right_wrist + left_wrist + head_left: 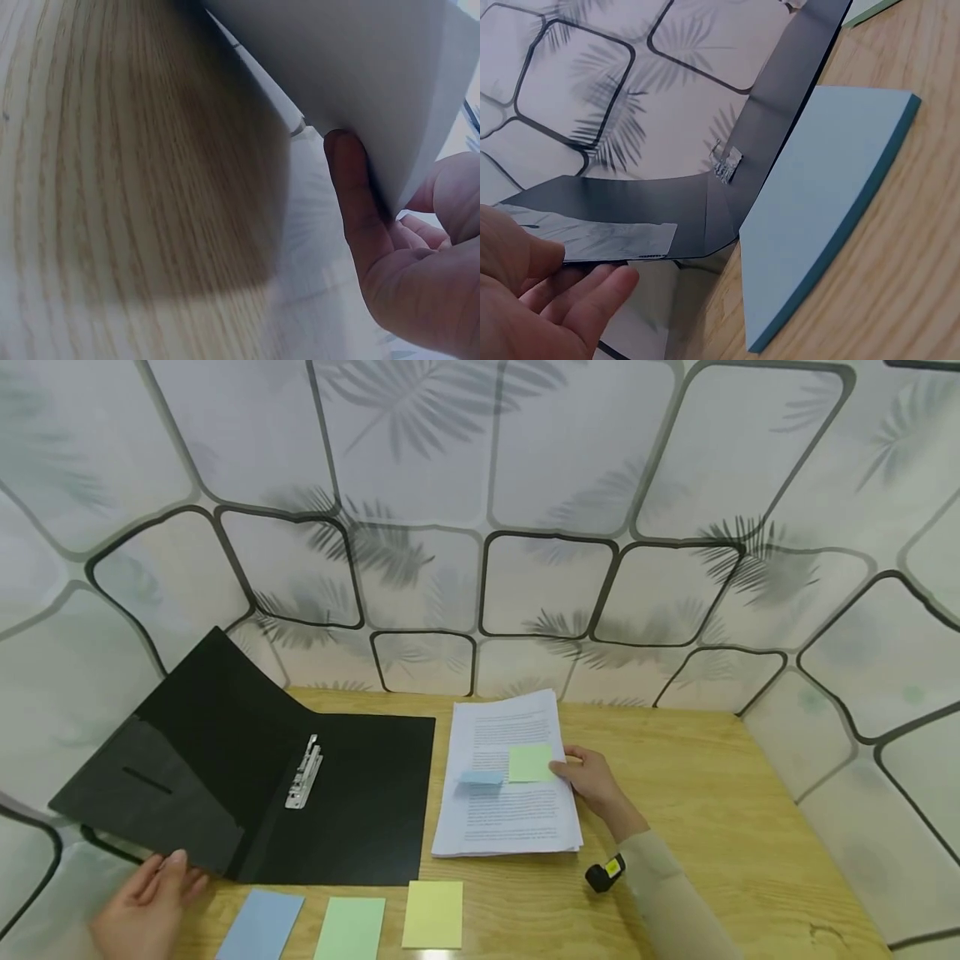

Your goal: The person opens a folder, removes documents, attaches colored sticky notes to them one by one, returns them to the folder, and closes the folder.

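A black ring binder (378,802) lies spread on the wooden table, its metal clip (303,775) near the spine. My left hand (146,902) pinches the lower edge of its raised front cover (645,199), which has a clear pocket inside. To the right of the binder is a stack of printed paper (517,822). A green sticky note (529,763) and a blue sticky note (482,777) are on its top sheet. My right hand (596,783) grips the stack's right edge, thumb over the top. In the right wrist view, the sheets' underside (360,67) tilts above the table.
Along the table's near edge lie a blue pad (260,925), a green pad (351,928) and a yellow pad (433,915) of sticky notes. A patterned curtain (420,577) surrounds the table (690,802) at the back and sides. A small black camera (602,874) sits at my right wrist.
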`<action>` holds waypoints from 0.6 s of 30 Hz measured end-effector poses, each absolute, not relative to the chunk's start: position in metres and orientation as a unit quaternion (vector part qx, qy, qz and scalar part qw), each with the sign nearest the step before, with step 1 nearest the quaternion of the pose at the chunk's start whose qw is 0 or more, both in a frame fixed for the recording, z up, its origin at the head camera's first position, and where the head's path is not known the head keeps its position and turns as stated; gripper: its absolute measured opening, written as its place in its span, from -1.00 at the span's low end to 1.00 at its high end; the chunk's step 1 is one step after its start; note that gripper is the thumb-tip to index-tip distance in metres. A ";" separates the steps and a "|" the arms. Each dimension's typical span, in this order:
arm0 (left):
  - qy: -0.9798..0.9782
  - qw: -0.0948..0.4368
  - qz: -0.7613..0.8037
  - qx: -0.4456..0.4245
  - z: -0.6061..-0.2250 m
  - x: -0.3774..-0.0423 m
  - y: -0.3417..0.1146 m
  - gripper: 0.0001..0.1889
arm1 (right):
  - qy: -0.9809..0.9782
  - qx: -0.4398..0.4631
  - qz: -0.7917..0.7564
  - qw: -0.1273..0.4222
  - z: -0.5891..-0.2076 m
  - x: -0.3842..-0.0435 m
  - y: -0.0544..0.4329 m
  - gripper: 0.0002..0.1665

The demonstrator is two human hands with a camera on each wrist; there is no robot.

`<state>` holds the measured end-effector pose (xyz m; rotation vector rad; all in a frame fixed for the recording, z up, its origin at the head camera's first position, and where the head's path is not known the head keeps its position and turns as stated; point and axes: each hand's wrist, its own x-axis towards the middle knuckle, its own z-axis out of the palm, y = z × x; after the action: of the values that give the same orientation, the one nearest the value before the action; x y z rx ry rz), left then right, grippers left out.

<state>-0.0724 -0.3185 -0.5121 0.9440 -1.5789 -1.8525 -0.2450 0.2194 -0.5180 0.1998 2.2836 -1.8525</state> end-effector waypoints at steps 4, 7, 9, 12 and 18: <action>-0.596 0.268 -0.681 0.332 -0.513 -0.073 -0.314 -0.36 | 0.763 0.063 -0.635 0.101 -0.515 -0.244 0.221 -0.41; -0.601 0.255 -0.685 0.322 -0.514 -0.074 -0.308 -0.33 | 0.757 0.064 -0.642 0.103 -0.511 -0.243 0.220 -0.38; -0.594 0.248 -0.701 0.308 -0.515 -0.076 -0.301 -0.32 | 0.754 0.063 -0.645 0.104 -0.509 -0.243 0.220 -0.36; -0.577 0.234 -0.729 0.286 -0.517 -0.079 -0.288 -0.28 | 0.750 0.059 -0.650 0.106 -0.507 -0.243 0.218 -0.34; -0.623 0.200 -0.708 0.267 -0.520 -0.087 -0.251 -0.32 | 0.747 0.054 -0.654 0.110 -0.508 -0.243 0.213 -0.34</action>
<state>-0.0867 -0.2513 -0.5197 0.7474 -1.7398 -1.9776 -0.2433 0.2134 -0.5077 0.1574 2.1945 -1.9218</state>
